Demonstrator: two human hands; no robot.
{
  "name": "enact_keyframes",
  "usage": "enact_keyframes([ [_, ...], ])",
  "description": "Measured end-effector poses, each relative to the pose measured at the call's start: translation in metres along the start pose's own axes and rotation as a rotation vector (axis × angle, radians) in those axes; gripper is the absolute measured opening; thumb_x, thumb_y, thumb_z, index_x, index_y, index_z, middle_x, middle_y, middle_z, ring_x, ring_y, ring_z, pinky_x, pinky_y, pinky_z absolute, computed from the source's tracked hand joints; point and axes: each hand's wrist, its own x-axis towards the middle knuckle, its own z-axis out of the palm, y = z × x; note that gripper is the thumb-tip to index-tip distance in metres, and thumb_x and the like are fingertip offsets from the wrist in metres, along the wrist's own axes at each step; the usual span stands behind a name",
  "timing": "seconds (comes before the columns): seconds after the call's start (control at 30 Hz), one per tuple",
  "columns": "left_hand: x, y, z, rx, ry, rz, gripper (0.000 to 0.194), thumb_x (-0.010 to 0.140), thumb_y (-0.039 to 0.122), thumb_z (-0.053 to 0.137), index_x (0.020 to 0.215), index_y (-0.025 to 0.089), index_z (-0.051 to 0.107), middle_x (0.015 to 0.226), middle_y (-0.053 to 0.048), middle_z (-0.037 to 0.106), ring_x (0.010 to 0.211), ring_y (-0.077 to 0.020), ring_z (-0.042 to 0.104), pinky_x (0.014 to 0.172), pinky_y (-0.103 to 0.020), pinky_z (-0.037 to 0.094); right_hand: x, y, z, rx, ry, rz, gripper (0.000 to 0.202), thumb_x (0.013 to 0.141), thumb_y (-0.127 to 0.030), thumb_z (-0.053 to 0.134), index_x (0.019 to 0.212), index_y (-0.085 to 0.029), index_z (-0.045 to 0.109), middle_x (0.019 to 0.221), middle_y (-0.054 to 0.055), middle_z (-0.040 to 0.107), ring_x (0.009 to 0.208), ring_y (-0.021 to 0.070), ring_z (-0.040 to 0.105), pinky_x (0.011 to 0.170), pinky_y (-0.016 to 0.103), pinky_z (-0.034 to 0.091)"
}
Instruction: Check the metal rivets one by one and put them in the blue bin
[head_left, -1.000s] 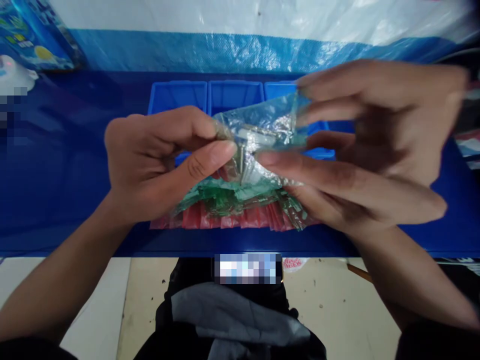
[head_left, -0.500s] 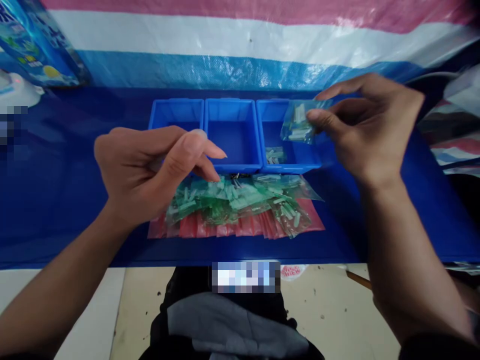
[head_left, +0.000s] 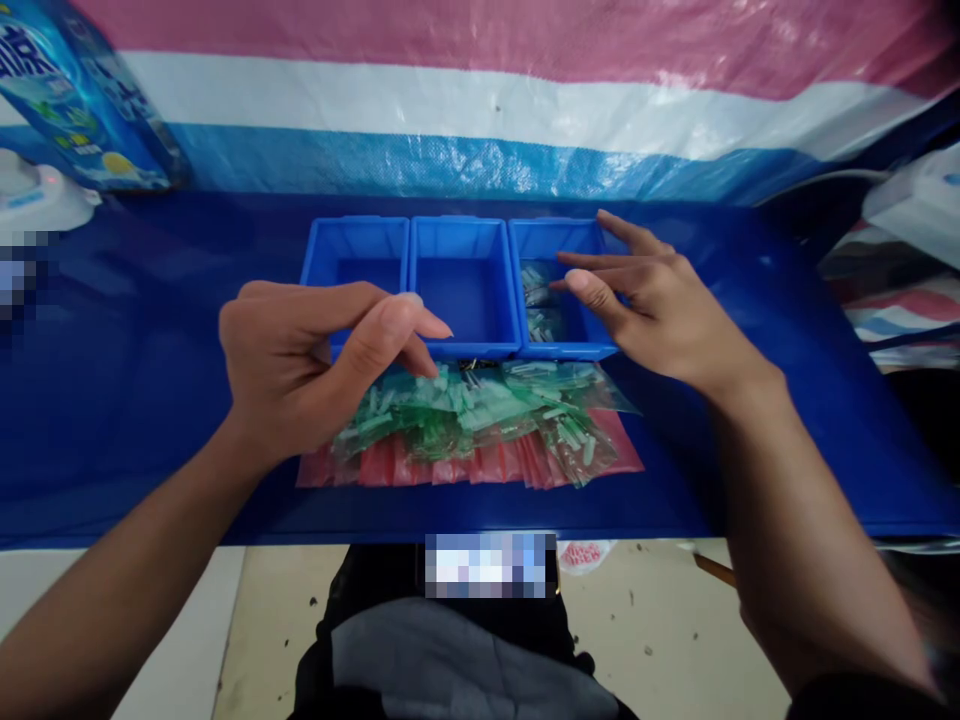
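Note:
My right hand [head_left: 660,305] reaches over the right blue bin [head_left: 570,352], its fingers spread and holding nothing. Just left of its fingertips, a small clear bag [head_left: 534,283] with pale stick-like pieces lies in that bin. Another such bag [head_left: 544,325] is in front of it. My left hand [head_left: 315,355] hovers in front of the left blue bin [head_left: 358,222], fingers curled and thumb against them, with nothing visible in it. Below the bins lie several greenish clear bags [head_left: 487,400] of pale pieces, on top of red bags [head_left: 450,465].
A middle blue bin [head_left: 459,222] stands between the other two on the blue tabletop [head_left: 150,400]. At the back left are a blue printed packet [head_left: 97,110] and a white device [head_left: 45,195]. A striped sheet [head_left: 450,90] hangs behind. White equipment [head_left: 915,205] is at right.
My right hand has let go of the small bag, which now lies in the right bin, and its fingers have spread. My left hand has shifted slightly right and down in view.

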Motion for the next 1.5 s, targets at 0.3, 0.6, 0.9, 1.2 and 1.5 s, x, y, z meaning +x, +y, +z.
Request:
enact_keyframes([
  [0.3,0.001,0.005,-0.001,0.084,-0.037,0.024,0.024,0.108,0.024,0.063,0.092,0.028,0.080,0.075,0.011,0.078,0.067,-0.0061,0.074,0.058,-0.020,0.059,0.002,-0.011,0.000,0.129,-0.192,-0.059,0.041,0.109,-0.058,0.052,0.112,-0.031,0.083,0.144,0.008,0.072,0.167,0.0492,0.017,0.122,0.097,-0.009],
  [0.6,-0.001,0.007,-0.001,0.158,-0.017,0.011,0.024,0.108,0.029,0.064,0.090,0.029,0.080,0.075,0.010,0.078,0.066,-0.0071,0.074,0.055,-0.021,0.056,0.001,-0.020,0.000,0.055,-0.111,-0.030,0.038,0.109,-0.057,0.051,0.107,-0.032,0.080,0.136,0.006,0.077,0.160,0.0422,0.043,0.132,0.087,0.007],
  [0.9,0.002,-0.005,0.002,0.161,-0.010,0.094,0.024,0.107,0.023,0.063,0.091,0.025,0.080,0.080,0.007,0.079,0.074,-0.0098,0.074,0.065,-0.025,0.059,0.000,-0.049,-0.002,0.006,0.162,-0.288,0.016,0.106,-0.036,0.063,0.109,-0.031,0.078,0.122,0.003,0.081,0.125,0.0311,0.073,0.117,0.063,0.052],
  [1.2,0.003,-0.045,-0.008,0.318,-0.324,0.198,0.017,0.098,0.037,0.078,0.115,0.034,0.079,0.121,0.004,0.080,0.127,-0.0273,0.075,0.101,-0.044,0.073,-0.010,-0.083,0.015,-0.012,-0.069,-0.688,0.034,0.104,-0.035,0.069,0.134,-0.018,0.071,0.131,0.008,0.080,0.114,0.0296,0.075,0.089,0.050,0.062],
  [1.5,0.001,-0.035,-0.007,0.337,-0.325,0.213,0.019,0.101,0.033,0.073,0.119,0.032,0.077,0.124,0.003,0.080,0.127,-0.0219,0.075,0.109,-0.037,0.067,-0.009,-0.087,0.015,0.051,0.130,-0.569,0.024,0.103,-0.021,0.069,0.126,-0.024,0.076,0.125,0.010,0.081,0.102,0.0251,0.079,0.081,0.045,0.066],
])
